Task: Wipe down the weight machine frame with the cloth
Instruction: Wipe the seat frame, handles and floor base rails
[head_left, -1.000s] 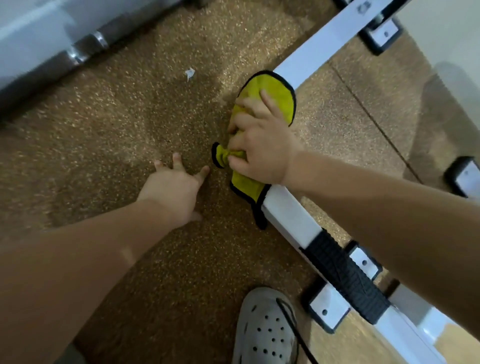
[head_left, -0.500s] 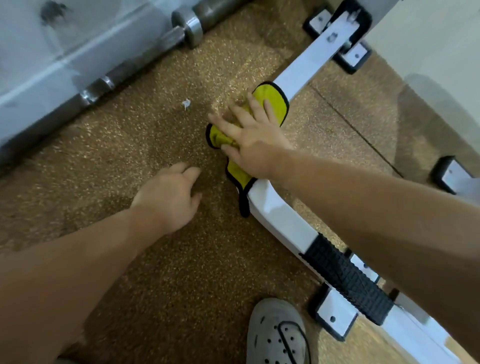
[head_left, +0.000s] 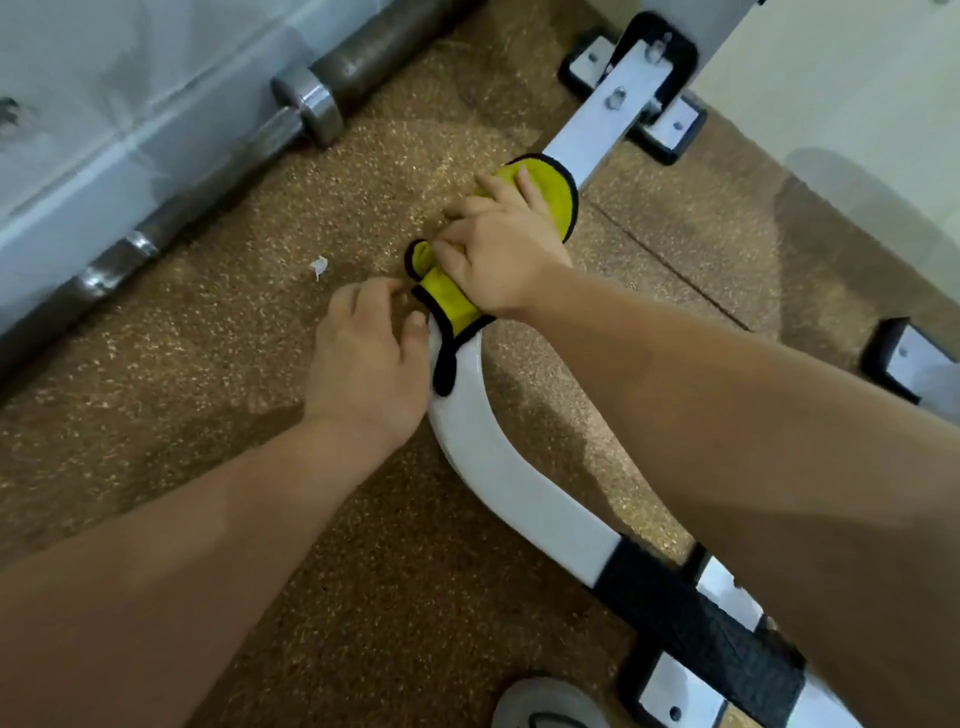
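The white weight machine frame bar (head_left: 498, 467) runs low over the floor from lower right to upper right. A yellow cloth with black trim (head_left: 550, 192) is draped over the bar. My right hand (head_left: 498, 249) lies on top of it, fingers curled round the cloth, and a fold bunches out on the left side. My left hand (head_left: 363, 358) sits on the brown floor just left of the bar with loosely curled fingers. Its thumb lies against the bar beside the cloth's lower black edge, and it holds nothing.
A steel barbell (head_left: 311, 104) lies along the pale wall at upper left. A small white scrap (head_left: 319, 266) sits on the speckled floor. A black tread pad (head_left: 701, 639) wraps the bar at lower right. Bolted foot plates (head_left: 670, 130) stand at the far end. A grey shoe (head_left: 545, 701) shows at the bottom.
My right hand slid the cloth farther up the bar and its fingers went from spread flat to curled. My left hand moved right, up against the bar.
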